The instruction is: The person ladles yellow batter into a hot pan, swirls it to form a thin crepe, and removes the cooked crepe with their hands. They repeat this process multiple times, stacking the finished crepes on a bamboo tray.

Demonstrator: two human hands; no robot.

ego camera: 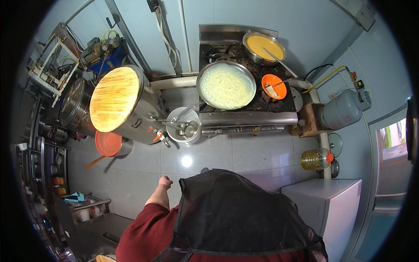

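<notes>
My left hand (166,181) hangs over the tiled floor beside the black apron (235,213), its fingers curled and nothing visible in them. My right hand is out of view. Before me a wide frying pan (227,85) on the gas stove (248,118) holds a pale yellow, lumpy layer. Its handle (187,112) juts over a white bucket (194,139) with metal ladles inside. At the stove's back right sits a steel bowl (265,47) of yellow-orange liquid with a ladle (281,62) in it. An orange bowl (265,82) nearby contains a spoon and some whitish food.
Left of the bucket stands a tall steel drum (140,121) with a tap and a round wooden lid (114,98). A gas cylinder (342,109), an oil jug (314,159) and a white cabinet (340,206) line the right side. Shelving (42,154) runs along the left.
</notes>
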